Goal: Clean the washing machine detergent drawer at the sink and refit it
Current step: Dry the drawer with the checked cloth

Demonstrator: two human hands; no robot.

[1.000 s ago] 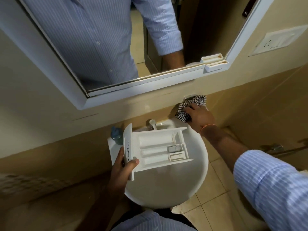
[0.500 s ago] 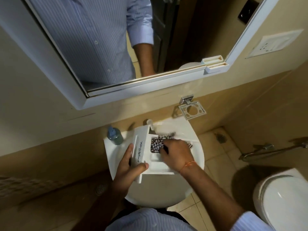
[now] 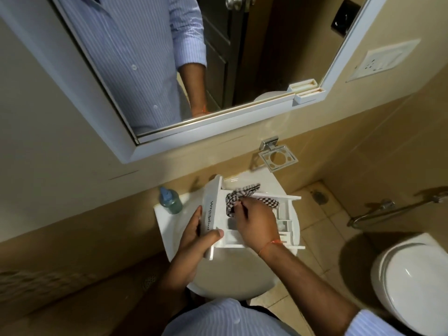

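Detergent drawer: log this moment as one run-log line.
step: wiping | left hand: grips detergent drawer front | right hand: presses checked cloth into compartment | place: over sink

drawer (image 3: 288, 209) over sink (image 3: 232, 282) | cloth (image 3: 242, 192) in drawer's far compartment | bottle (image 3: 170, 201) on sink's left corner | toilet (image 3: 412, 275) right of sink | mirror (image 3: 97, 117) above

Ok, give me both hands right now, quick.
Left hand: grips the front panel of the detergent drawer over the sink.
Right hand: holds the checkered cloth inside the drawer.
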